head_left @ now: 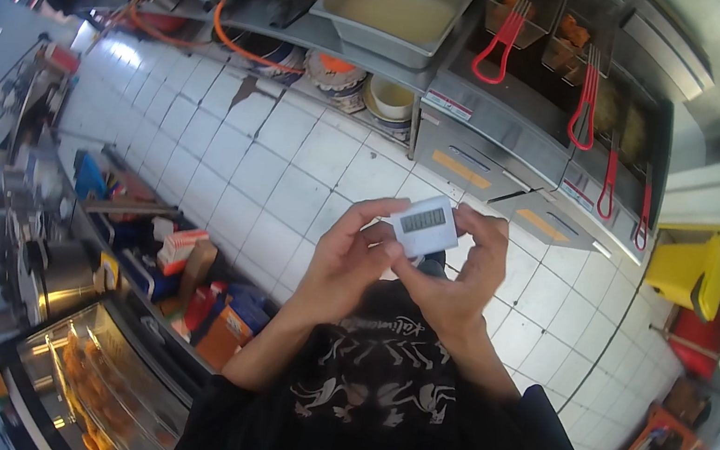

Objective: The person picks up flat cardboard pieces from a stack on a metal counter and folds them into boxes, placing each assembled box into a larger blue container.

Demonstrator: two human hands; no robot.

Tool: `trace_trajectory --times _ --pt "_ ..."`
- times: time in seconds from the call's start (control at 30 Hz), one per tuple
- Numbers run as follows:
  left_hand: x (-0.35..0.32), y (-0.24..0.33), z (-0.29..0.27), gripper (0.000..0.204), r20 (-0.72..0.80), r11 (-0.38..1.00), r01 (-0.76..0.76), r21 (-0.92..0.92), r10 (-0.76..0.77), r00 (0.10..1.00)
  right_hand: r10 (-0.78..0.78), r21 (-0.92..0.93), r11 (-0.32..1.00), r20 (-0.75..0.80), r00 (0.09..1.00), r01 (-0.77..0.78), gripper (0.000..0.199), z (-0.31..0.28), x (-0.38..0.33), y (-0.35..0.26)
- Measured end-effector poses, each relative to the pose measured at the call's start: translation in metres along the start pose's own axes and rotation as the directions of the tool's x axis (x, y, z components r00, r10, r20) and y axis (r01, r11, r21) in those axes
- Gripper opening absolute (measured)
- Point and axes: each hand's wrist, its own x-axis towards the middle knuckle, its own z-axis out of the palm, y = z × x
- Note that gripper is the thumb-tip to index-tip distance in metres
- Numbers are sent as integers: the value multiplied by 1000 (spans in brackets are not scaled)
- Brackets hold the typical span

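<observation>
Between my two hands is a small white digital timer [426,223] with a grey screen, held up in front of my chest and tilted a little. My left hand [354,252] grips its left side, fingers curled along the edge. From the other side my right hand [462,274] holds it, the thumb at the lower edge and the fingers bent at the right end. The back of the timer is hidden from me.
Ahead to the right stands a deep fryer [490,118] with red-handled baskets [501,49] of fried food. Left of it, a steel pan [394,9] of pale liquid sits on a counter. A glass food warmer [100,382] is at the lower left, a yellow bin [691,273] at the right.
</observation>
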Motion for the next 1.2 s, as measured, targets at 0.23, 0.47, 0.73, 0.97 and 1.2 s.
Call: trace_trajectory --times 0.23,0.47,0.73,0.97,1.2 --pt "-19 21 100 39 -62 986 -134 101 141 988 244 422 755 529 813 -501 79 -115 36 -12" --pt "-23 7 137 36 -143 897 -209 390 284 948 157 367 715 745 648 -595 60 -153 43 12" --pt "-26 10 148 38 -145 949 -214 230 251 957 220 388 541 791 571 -746 59 -169 46 5" --pt "-24 4 151 37 -139 949 -256 184 283 949 208 367 584 794 571 -724 57 -172 52 6" --pt "-14 16 142 45 -56 989 -121 86 126 990 249 351 568 789 562 -744 58 -175 61 15"
